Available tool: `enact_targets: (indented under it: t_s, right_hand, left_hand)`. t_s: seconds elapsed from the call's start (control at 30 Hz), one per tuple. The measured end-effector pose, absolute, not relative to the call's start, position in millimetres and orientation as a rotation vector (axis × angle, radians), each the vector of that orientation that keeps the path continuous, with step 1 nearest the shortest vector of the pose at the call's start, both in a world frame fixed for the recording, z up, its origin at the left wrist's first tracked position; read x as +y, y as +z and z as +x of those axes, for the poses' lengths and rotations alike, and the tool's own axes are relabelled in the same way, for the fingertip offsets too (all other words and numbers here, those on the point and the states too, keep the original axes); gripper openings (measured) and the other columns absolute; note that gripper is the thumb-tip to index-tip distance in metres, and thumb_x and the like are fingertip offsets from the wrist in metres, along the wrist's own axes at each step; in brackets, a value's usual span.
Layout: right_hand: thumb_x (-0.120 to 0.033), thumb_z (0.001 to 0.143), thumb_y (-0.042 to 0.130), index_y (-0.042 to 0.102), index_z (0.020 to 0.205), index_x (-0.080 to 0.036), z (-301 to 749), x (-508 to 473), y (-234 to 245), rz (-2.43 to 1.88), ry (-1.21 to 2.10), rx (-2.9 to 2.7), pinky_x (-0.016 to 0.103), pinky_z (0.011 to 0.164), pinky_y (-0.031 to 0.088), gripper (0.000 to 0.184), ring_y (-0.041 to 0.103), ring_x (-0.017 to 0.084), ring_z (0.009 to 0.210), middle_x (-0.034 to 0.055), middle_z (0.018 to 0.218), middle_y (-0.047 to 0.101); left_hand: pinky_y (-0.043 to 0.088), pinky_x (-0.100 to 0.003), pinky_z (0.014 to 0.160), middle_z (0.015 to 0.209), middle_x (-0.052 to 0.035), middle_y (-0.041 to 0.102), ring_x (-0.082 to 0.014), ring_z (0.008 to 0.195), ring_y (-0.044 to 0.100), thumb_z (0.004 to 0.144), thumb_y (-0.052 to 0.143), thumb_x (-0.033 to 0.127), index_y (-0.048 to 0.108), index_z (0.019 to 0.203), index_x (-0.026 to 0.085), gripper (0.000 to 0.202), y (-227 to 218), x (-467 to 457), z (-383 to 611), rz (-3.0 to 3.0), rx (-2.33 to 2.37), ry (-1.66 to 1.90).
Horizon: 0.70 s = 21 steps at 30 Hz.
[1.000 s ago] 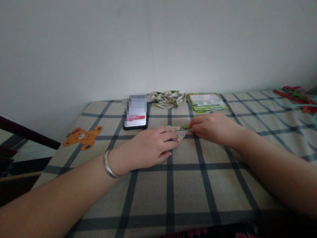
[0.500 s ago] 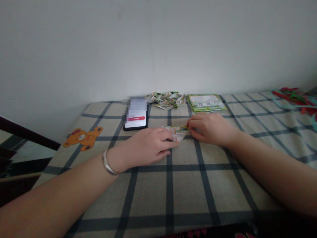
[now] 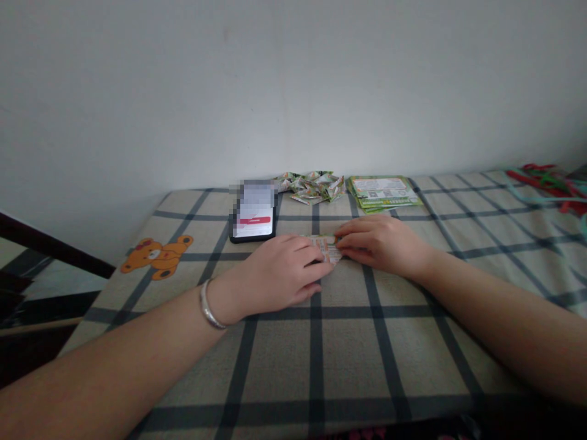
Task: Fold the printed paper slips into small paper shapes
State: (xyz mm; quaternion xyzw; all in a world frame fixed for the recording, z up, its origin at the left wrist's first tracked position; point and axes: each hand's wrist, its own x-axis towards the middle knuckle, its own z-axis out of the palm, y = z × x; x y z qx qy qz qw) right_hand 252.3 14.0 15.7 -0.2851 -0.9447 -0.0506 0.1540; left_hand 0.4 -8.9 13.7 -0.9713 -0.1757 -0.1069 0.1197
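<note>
Between my hands a small folded printed paper (image 3: 328, 247) in white, green and orange lies on the checked tablecloth (image 3: 284, 360). My left hand (image 3: 279, 269), with a silver bangle at the wrist, holds the paper's left part down with slightly bent fingers, which cover some of it. At the paper's upper right edge, the fingers of my right hand (image 3: 383, 244) are closed together and pinch it. Just behind lies a pile of folded paper pieces (image 3: 314, 186) with similar print. A stack of flat green and white leaflets (image 3: 385, 192) sits to their right.
A phone (image 3: 254, 211) with a lit, partly blurred screen lies left of the folded pieces. An orange bear picture (image 3: 158, 256) is on the cloth at the left. Red, green and teal strips (image 3: 548, 183) lie at the far right. A white wall (image 3: 293, 91) stands behind the table.
My right hand has moved a little left along the paper, toward my left hand, and less of the paper shows. My left hand stays on the paper.
</note>
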Motion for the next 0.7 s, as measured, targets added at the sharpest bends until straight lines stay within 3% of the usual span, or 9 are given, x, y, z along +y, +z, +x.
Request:
enact_targets:
  t_s: [0.13, 0.23, 0.5, 0.7]
  right_hand:
    - [-0.028, 0.091, 0.058, 0.071, 0.099, -0.018, 251.6, 14.3, 16.5, -0.794, -0.172, -2.699, 0.041, 0.096, 0.051, 0.019, 0.058, 0.027, 0.119, 0.0079, 0.115, 0.070]
    - [-0.029, 0.089, 0.060, 0.070, 0.101, -0.017, 251.6, 14.3, 17.5, -0.825, -0.166, -2.707, 0.044, 0.098, 0.050, 0.019, 0.054, 0.029, 0.125, 0.0081, 0.121, 0.068]
    - [-0.029, 0.092, 0.056, 0.071, 0.095, -0.016, 252.1, 10.1, 20.1, -0.774, -0.214, -2.713, 0.043, 0.099, 0.050, 0.020, 0.053, 0.030, 0.126, 0.0069, 0.113, 0.071]
    - [-0.030, 0.094, 0.053, 0.070, 0.091, -0.016, 252.0, 8.5, 22.4, -0.836, -0.232, -2.696, 0.036, 0.083, 0.053, 0.023, 0.064, 0.024, 0.104, 0.0086, 0.096, 0.072]
  left_hand:
    - [0.049, -0.044, 0.092, 0.107, -0.0067, 0.065, -0.0255, 0.102, 0.058, 0.087, 0.059, 0.032, 0.060, 0.118, 0.020, 0.033, 17.1, -11.8, 1.4, -2.856, -0.543, -0.320]
    - [0.048, -0.046, 0.092, 0.110, -0.0076, 0.064, -0.0263, 0.104, 0.058, 0.088, 0.058, 0.038, 0.061, 0.116, 0.020, 0.033, 19.9, -15.4, 3.5, -2.865, -0.609, -0.292]
    - [0.049, -0.043, 0.090, 0.103, -0.0062, 0.068, -0.0243, 0.103, 0.060, 0.089, 0.056, 0.030, 0.066, 0.104, 0.019, 0.021, 18.7, -12.0, 3.8, -2.800, -0.617, -0.378]
    - [0.051, -0.038, 0.085, 0.094, -0.0059, 0.070, -0.0215, 0.098, 0.062, 0.091, 0.054, 0.024, 0.068, 0.100, 0.018, 0.017, 16.9, -9.3, 2.3, -2.720, -0.645, -0.436]
